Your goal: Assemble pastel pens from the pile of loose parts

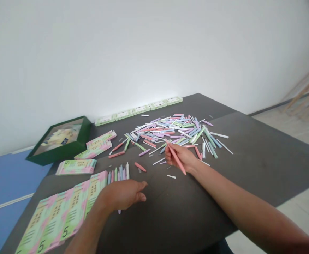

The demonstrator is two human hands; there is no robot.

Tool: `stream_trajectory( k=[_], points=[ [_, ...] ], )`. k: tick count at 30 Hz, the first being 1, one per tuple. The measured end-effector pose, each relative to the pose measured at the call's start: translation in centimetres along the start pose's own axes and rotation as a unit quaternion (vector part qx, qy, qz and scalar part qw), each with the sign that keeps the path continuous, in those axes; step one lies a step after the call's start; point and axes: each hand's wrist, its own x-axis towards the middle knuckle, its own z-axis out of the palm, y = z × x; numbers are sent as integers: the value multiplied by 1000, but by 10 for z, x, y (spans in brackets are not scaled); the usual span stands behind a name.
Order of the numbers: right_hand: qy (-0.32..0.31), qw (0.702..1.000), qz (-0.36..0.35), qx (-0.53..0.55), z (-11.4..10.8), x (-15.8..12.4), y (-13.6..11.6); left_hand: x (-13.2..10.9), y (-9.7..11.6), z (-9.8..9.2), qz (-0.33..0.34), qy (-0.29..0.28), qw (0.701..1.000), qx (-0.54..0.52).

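Observation:
My right hand [180, 155] is closed around a pink pen [177, 158], which slants down toward me at the near edge of the pen pile. Lower and to the left, my left hand [125, 194] hovers over a short row of pens [119, 173] in mixed pastel colours. Its thumb and a finger stand apart with nothing visible between them; the other fingers are hidden behind the hand. A purple pen end shows below this hand. Between the hands lie a short pink pen piece [140, 167] and a small white piece [171, 176].
A heap of pastel pens and white sticks [170, 130] covers the table's middle. Printed pink-and-green boxes [56, 215] line the left edge. A green open box [61, 151] holds plastic bags. More flat boxes [141, 109] stand along the wall.

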Motion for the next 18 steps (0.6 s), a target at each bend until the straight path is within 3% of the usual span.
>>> stream_trajectory(
  k=[4, 8, 10, 12, 14, 18],
  points=[
    [1, 995, -73, -68, 3, -2, 6, -12, 9, 2, -14, -2, 1000, 25],
    [10, 990, -94, -108, 14, -4, 15, -33, 19, 10, -36, 38, 999, 5],
    [13, 981, -79, -178, 24, -3, 23, -43, 24, 15, -45, 49, 998, -10],
    [2, 951, -30, -309, 38, 2, 33, -51, 30, 20, -51, 51, 997, -20],
    [-17, 898, 19, -440, 54, 11, 44, -56, 36, 22, -56, 55, 997, -24],
    [-21, 828, 31, -559, 87, 34, 60, -63, 48, 24, -48, 75, 995, -36]
  ],
)
